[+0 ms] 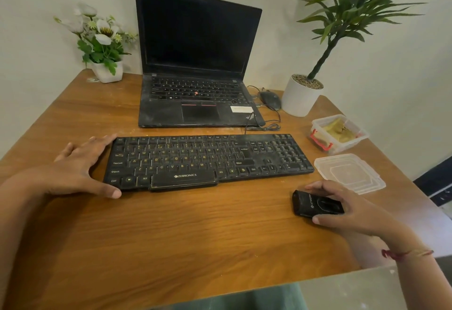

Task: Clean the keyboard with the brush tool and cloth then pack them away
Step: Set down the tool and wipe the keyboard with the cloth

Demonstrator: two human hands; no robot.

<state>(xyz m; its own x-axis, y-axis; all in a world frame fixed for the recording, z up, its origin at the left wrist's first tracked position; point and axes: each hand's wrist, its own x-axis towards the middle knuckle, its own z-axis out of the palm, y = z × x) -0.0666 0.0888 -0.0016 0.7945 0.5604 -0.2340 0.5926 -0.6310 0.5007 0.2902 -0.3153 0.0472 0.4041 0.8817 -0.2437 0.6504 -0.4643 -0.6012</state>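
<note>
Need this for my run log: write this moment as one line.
left hand: rests against keyboard, left end | right hand: grips brush tool | cloth: in open box | lid: off, beside box

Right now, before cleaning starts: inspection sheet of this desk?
Surface: wooden table, faint pale marks.
Job's things: dusty keyboard at centre; brush tool in hand; yellowish cloth in open box, lid beside it.
Clutter: dusty open laptop, mouse, flower pot, leafy plant.
Grips: left hand flat at keyboard's left end; right hand holds brush tool.
Cables: black cable coiled between laptop and keyboard.
Surroundings: plain wall.
</note>
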